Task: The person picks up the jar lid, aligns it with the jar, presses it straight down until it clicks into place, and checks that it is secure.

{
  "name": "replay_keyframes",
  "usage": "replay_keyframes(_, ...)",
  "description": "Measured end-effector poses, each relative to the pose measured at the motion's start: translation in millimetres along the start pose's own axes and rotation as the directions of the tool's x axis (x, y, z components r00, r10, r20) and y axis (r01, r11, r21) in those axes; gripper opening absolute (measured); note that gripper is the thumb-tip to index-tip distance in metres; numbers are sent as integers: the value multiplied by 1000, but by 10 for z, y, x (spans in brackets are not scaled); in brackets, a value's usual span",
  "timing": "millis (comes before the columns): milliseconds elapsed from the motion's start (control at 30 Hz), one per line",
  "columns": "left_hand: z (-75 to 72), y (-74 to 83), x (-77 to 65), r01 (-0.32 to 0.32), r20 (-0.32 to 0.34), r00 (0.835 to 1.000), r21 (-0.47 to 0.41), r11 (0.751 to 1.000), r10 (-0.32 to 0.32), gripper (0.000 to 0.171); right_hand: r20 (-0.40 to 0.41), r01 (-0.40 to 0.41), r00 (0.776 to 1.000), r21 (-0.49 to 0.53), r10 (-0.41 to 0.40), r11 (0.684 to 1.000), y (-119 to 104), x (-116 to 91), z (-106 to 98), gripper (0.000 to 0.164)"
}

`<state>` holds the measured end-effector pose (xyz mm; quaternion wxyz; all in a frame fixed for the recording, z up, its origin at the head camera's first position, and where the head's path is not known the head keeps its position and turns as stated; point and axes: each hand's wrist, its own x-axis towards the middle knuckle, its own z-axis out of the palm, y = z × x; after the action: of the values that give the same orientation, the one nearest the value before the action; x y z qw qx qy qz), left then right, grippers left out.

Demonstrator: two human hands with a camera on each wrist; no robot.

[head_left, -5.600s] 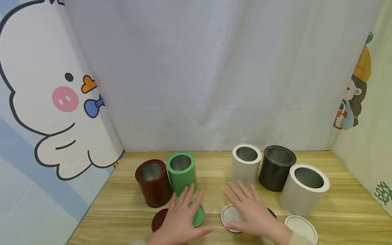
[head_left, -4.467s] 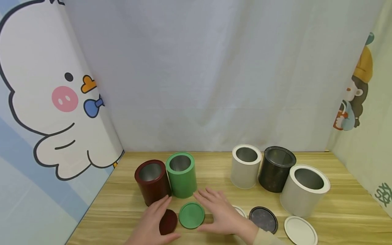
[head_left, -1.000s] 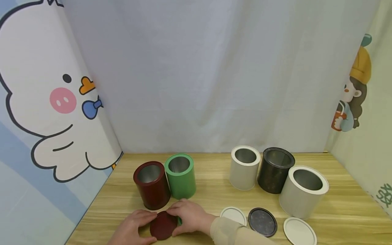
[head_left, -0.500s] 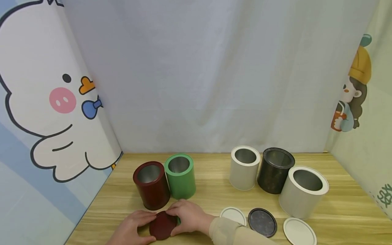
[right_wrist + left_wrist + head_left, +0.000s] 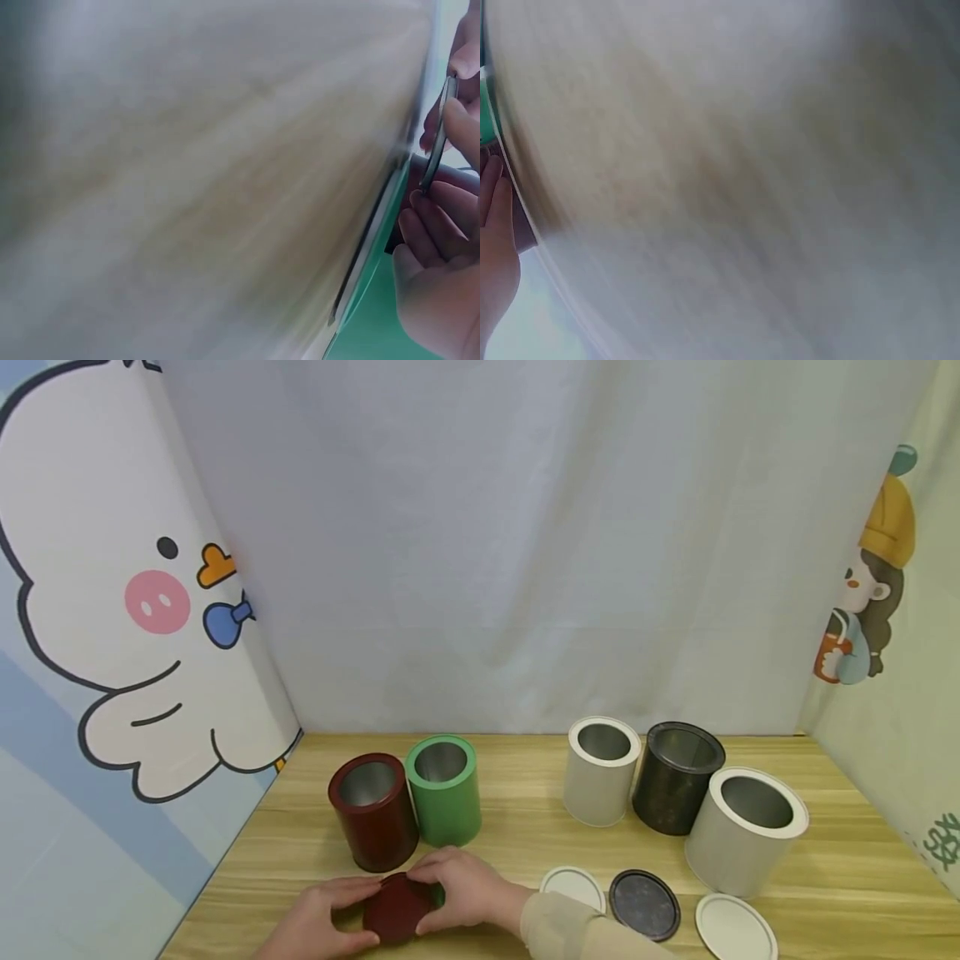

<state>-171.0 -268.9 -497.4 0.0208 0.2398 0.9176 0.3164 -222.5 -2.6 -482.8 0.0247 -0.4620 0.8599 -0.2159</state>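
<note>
A round dark red lid (image 5: 397, 908) is held between both hands by its edge. On its left side, my left hand (image 5: 318, 920) grips it between fingers and thumb; my right hand (image 5: 463, 890) pinches the opposite side. Seen edge-on in the right wrist view, the lid (image 5: 439, 139) is lifted off the table. A sliver of the green lid (image 5: 438, 895) shows behind the right hand, which hides the rest. Just beyond stand an uncovered dark red canister (image 5: 381, 831) and an uncovered green canister (image 5: 448, 810), side by side.
On the right stand a narrow white canister (image 5: 597, 789), a black canister (image 5: 667, 797) and a wide white canister (image 5: 738, 847), all uncovered. In front lie a small white lid (image 5: 573, 887), a black lid (image 5: 645, 904) and a larger white lid (image 5: 735, 928). A grey curtain (image 5: 525, 568) hangs behind.
Earlier both hands were spread open over the lids. Since then they have closed in on the dark red lid from both sides; it has moved only slightly in the last second.
</note>
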Motion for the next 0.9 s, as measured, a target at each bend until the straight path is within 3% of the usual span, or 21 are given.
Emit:
replay_keyframes(200, 4, 34, -18, -13, -79, 997, -29, 999, 10, 55, -31, -6, 999, 105, 10, 994, 15, -48, -34, 59)
replay_keyframes(467, -72, 160, 8, 12, -161, 987, -111, 994, -30, 54, -105, 5, 994, 256, 22, 967, 13, -121, -93, 59)
replay_keyframes(900, -184, 339, 19, -21, -264, 964, -135, 991, -15, 52, -159, -15, 985, 344, 74, 939, -74, -180, -265, 60)
